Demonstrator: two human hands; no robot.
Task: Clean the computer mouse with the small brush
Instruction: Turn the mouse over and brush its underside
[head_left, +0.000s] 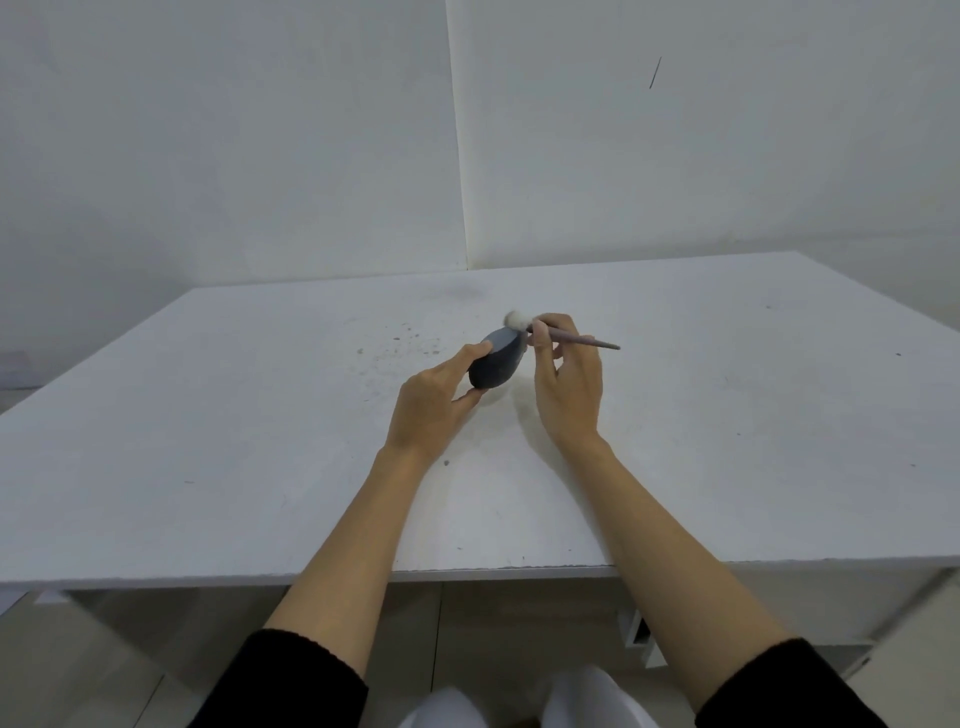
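A dark grey computer mouse (496, 361) is tilted up on its side near the middle of the white table (208, 441). My left hand (434, 402) grips its near end between thumb and fingers. My right hand (566, 379) pinches a small brush (571, 339) with a thin mauve handle that points right. The brush's white bristle tuft (516, 320) touches the far upper edge of the mouse.
Small dark specks (410, 343) lie scattered on the tabletop left of the mouse. White walls stand close behind the table's far edge. The table's front edge (467, 569) runs across below my forearms, with floor and my white-clad knees beneath.
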